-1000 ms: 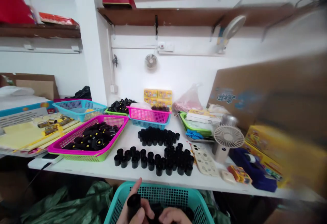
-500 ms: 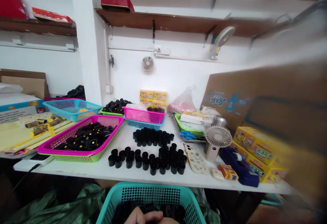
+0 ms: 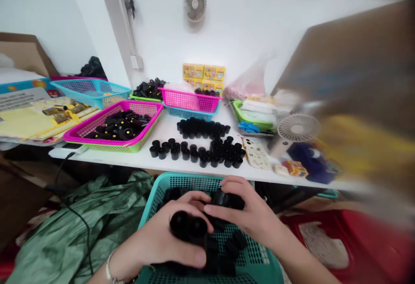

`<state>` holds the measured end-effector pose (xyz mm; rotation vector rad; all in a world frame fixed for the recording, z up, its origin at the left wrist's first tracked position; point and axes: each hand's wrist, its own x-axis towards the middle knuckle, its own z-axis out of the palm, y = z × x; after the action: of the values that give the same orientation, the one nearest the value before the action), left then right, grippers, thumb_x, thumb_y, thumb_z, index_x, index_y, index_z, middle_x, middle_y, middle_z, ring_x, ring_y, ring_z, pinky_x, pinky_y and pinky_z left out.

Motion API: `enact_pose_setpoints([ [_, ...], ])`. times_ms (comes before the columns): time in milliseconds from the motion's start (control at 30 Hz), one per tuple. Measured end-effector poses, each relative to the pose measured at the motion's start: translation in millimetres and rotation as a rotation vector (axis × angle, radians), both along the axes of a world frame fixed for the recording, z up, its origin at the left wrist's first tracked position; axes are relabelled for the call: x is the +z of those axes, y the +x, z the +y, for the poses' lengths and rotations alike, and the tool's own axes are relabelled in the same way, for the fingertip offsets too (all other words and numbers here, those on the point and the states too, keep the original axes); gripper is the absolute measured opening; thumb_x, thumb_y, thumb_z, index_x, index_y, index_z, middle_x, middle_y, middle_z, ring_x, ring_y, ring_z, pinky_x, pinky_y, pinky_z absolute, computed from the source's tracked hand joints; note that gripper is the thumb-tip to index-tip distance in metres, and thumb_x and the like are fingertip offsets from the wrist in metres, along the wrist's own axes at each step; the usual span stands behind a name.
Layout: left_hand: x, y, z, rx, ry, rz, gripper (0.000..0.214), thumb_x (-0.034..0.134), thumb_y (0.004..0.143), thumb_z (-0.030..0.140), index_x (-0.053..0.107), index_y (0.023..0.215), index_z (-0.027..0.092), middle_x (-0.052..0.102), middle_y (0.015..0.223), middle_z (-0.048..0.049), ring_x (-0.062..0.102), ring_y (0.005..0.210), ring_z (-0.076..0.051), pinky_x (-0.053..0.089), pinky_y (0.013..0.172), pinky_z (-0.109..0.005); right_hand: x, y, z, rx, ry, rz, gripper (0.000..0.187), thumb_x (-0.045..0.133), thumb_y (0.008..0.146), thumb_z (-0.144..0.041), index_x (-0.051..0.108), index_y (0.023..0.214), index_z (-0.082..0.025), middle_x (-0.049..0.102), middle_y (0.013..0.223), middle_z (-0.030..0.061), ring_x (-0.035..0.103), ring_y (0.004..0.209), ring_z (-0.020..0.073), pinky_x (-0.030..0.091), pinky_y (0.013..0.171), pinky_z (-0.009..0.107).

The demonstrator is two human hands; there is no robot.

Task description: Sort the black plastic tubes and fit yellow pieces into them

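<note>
A teal basket [image 3: 152, 202] sits in front of me below the table edge, with several black plastic cylinders in it. My left hand [image 3: 162, 243] is closed around two black cylinders [image 3: 188, 228] held side by side. My right hand [image 3: 249, 212] reaches in from the right, fingers curled over another black cylinder [image 3: 227, 199] just above the basket. On the white table [image 3: 142, 158] beyond stand rows of upright black cylinders [image 3: 197, 150].
A pink-and-green basket [image 3: 97, 135] of black parts sits at the table's left, with blue [image 3: 94, 89] and pink [image 3: 191, 100] baskets behind. A small fan [image 3: 296, 130], a patterned phone [image 3: 256, 154] and cardboard boxes crowd the right. Green plastic sheeting [image 3: 81, 219] lies on the floor at left.
The view has tilted down, bringing both hands and the teal basket fully into sight. My hands have risen and now hold black cylinders over the basket.
</note>
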<state>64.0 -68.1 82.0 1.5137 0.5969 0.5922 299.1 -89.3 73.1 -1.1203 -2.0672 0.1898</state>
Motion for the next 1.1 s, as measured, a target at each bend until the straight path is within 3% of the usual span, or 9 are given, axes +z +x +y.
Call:
enact_pose_setpoints([
  [67, 4.7, -0.4, -2.7, -0.135, 0.061, -0.020, 0.037, 0.088, 0.054, 0.031, 0.077, 0.088, 0.022, 0.062, 0.121, -0.0056, 0.040, 0.133, -0.033, 0.032, 0.112, -0.041, 6.7, -4.3, 2.1, 0.191, 0.223, -0.145, 0.023, 0.067, 0.087, -0.032, 0.062, 0.109, -0.028, 0.065, 0.105, 0.0024, 0.063, 0.096, 0.0169, 0.054, 0.079, 0.028],
  [133, 7.8, 0.9, -5.2, -0.183, 0.037, -0.067, 0.036, 0.087, 0.056, 0.033, 0.077, 0.088, 0.021, 0.063, 0.118, -0.0056, 0.045, 0.129, -0.032, 0.036, 0.109, -0.040, 10.8, -10.8, 3.0, 0.339, 0.421, -0.197, 0.014, 0.060, 0.089, -0.022, 0.062, 0.102, -0.028, 0.069, 0.101, 0.0009, 0.062, 0.096, 0.0155, 0.051, 0.080, 0.030],
  [267, 7.5, 2.5, -9.4, -0.081, -0.055, -0.081, 0.032, 0.086, 0.058, 0.032, 0.075, 0.084, 0.019, 0.065, 0.112, -0.0044, 0.061, 0.104, -0.026, 0.047, 0.095, -0.036, 13.9, -19.0, 3.0, 0.353, 0.544, -0.207, 0.014, 0.049, 0.088, -0.011, 0.057, 0.086, -0.022, 0.069, 0.099, 0.0046, 0.059, 0.085, 0.0165, 0.051, 0.074, 0.034],
  [400, 5.4, -0.4, -13.0, 0.095, -0.003, 0.039, 0.030, 0.082, 0.062, 0.022, 0.075, 0.091, 0.023, 0.066, 0.114, -0.0035, 0.062, 0.108, -0.025, 0.048, 0.097, -0.035, 8.5, -14.1, 4.7, 0.238, 0.278, -0.130, 0.018, 0.053, 0.089, -0.010, 0.045, 0.096, -0.025, 0.055, 0.108, 0.0053, 0.057, 0.095, 0.0165, 0.053, 0.078, 0.030],
  [533, 0.7, 3.0, -16.7, 0.345, 0.279, 0.167, 0.032, 0.078, 0.061, 0.014, 0.076, 0.090, 0.028, 0.057, 0.131, -0.0033, 0.058, 0.118, -0.026, 0.046, 0.103, -0.038, -1.7, -11.7, 8.0, 0.131, -0.111, 0.421, 0.038, 0.057, 0.084, -0.006, 0.031, 0.101, -0.029, 0.041, 0.103, 0.0025, 0.056, 0.100, 0.0161, 0.054, 0.082, 0.032],
  [633, -5.3, 9.7, -20.0, 0.443, 0.436, 0.204, 0.031, 0.076, 0.063, 0.014, 0.076, 0.090, 0.029, 0.055, 0.130, -0.0037, 0.059, 0.116, -0.024, 0.049, 0.102, -0.039, -4.1, -16.9, 8.4, 0.216, -0.408, 0.817, 0.046, 0.068, 0.078, -0.009, 0.037, 0.103, -0.032, 0.047, 0.102, -0.0018, 0.063, 0.096, 0.0145, 0.055, 0.078, 0.029],
  [733, -9.0, 13.9, -23.0, 0.385, 0.495, 0.193, 0.039, 0.075, 0.063, 0.011, 0.075, 0.095, 0.033, 0.055, 0.125, -0.0027, 0.059, 0.115, -0.022, 0.049, 0.102, -0.037, -4.6, -23.1, 6.0, 0.211, -0.624, 0.938, 0.036, 0.076, 0.072, -0.012, 0.054, 0.096, -0.028, 0.059, 0.104, -0.0004, 0.065, 0.096, 0.0152, 0.057, 0.073, 0.025],
  [967, -19.3, 16.7, -19.2, 0.281, 0.546, 0.208, 0.047, 0.077, 0.056, 0.007, 0.076, 0.094, 0.034, 0.043, 0.142, 0.0003, 0.048, 0.129, -0.027, 0.042, 0.110, -0.039, -23.8, -35.3, 3.0, 0.213, -0.726, 1.107, 0.020, 0.078, 0.069, -0.014, 0.064, 0.076, -0.026, 0.067, 0.105, -0.0034, 0.063, 0.053, 0.0067, 0.057, 0.055, 0.024],
  [1100, -36.4, 10.3, -0.6, 0.341, 0.570, 0.213, 0.041, 0.079, 0.057, 0.012, 0.077, 0.093, 0.033, 0.061, 0.123, -0.0025, 0.062, 0.113, -0.024, 0.053, 0.098, -0.034, -26.6, -39.8, 21.3, 0.244, -0.581, 0.877, 0.009, 0.076, 0.075, -0.024, 0.068, 0.078, -0.027, 0.069, 0.112, 0.0011, 0.068, 0.094, 0.0181, 0.057, 0.072, 0.029],
])
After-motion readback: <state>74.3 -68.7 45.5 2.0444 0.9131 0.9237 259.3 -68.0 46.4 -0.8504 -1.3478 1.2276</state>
